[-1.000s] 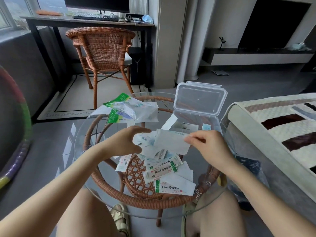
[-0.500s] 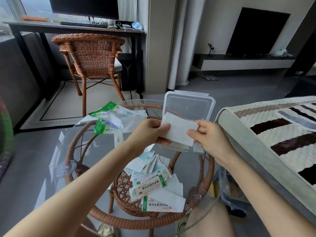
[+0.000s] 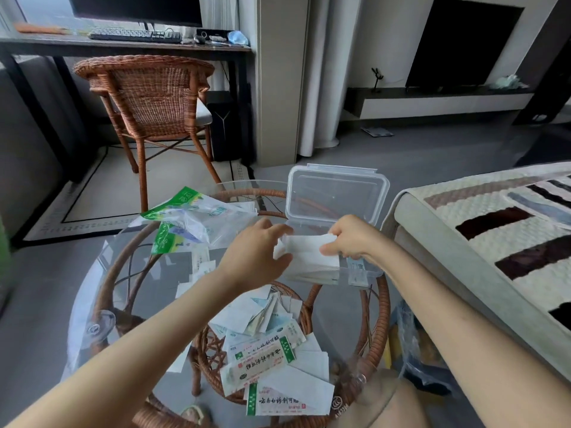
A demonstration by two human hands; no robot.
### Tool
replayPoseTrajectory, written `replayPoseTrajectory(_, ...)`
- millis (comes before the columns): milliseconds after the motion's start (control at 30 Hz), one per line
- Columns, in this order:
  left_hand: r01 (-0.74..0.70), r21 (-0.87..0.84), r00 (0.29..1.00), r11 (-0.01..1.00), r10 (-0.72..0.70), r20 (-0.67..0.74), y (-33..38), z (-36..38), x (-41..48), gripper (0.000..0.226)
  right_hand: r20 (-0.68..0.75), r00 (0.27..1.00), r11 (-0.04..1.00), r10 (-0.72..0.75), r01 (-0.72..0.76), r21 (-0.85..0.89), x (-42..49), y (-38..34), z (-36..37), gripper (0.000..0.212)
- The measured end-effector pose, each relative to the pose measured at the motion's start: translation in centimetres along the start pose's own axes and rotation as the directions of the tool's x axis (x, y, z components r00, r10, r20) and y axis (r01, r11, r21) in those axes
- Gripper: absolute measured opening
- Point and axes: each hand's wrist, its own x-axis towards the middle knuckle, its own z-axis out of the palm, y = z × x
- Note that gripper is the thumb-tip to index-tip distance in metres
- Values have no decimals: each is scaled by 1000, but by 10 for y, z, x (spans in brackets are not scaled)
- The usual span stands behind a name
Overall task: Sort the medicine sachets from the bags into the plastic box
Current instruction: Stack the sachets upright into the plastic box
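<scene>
sachet (image 3: pixel 309 253) long axis left-right, over plastic box (image 3: pixel 377 271) mid-frame | left hand (image 3: pixel 258 254) pinches left end | right hand (image 3: pixel 350 239) pinches right end

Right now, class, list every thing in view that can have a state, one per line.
plastic box, lid open and standing upright.
white sachet, pinched by both hands at the box's mouth.
left hand, pinching the sachet's left edge.
right hand, pinching its right corner.
plastic bags, lying crumpled on the glass table.
sachet pile, loose on the table, unsorted.
television, screen dark.
</scene>
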Motion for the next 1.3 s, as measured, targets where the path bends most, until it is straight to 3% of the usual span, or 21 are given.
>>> replayPoseTrajectory(100, 14, -29, 999, 999, -12, 46, -7, -5, -1, 58, -2, 1000, 991, -8, 8, -137, 4, -5, 5, 37)
replayPoseTrajectory(167, 27, 91, 994, 995, -37, 105, -15, -9, -2, 71, -70, 997, 955, -22, 1, -297, 1, -9, 8, 45)
replayPoseTrajectory(300, 70, 308, 984, 949, -116, 134, -28, -4, -9, 79, -260, 943, 864, -207, 52, -500, -9, -17, 15, 29)
replayPoseTrajectory(467, 92, 207, 995, 974, -81, -61, -29, 8, -13, 27, -183, 896, 897, -404, 349, -269, -19, -27, 32, 43)
replayPoseTrajectory(600, 106, 21, 980, 994, -101, -171, -27, -10, -15, 21, -222, 857, 884, -465, 436, -167, -21, -30, 38, 39)
replayPoseTrajectory(700, 19, -78, 984, 997, -33, -176, -21, -28, -17, 19, -381, 789, 865, -483, 497, -67, -24, -35, 34, 17)
replayPoseTrajectory(800, -19, -155, 985, 988, -7, -170, -18, -38, -11, 19, -487, 766, 866, -420, 499, 39, -29, -38, 23, 13)
replayPoseTrajectory(900, 23, -234, 990, 972, -55, -130, -20, -43, -2, 14, -509, 774, 888, -377, 458, 38, -30, -30, 11, 14)
replayPoseTrajectory(1033, 94, -543, 988, 834, -147, -55, -21, -40, 1, 5, -487, 847, 916, -215, 347, 200, -20, -4, -6, 7)
replayPoseTrajectory(1100, 114, -583, 984, 804, -173, -47, -22, -35, 1, 5, -493, 858, 912, -142, 306, 271, -15, 7, -10, 7)
replayPoseTrajectory(1167, 108, -567, 982, 817, -178, -70, -26, -31, 1, 8, -551, 815, 923, -178, 332, 193, -14, 14, -9, 10)
replayPoseTrajectory(1233, 102, -512, 982, 853, -170, -87, -32, -27, -1, 11, -599, 726, 912, -337, 411, -15, -17, 20, -2, 11)
replayPoseTrajectory(1300, 101, -436, 984, 894, -155, -89, -38, -26, -3, 12, -542, 667, 852, -512, 474, -222, -20, 28, 6, 12)
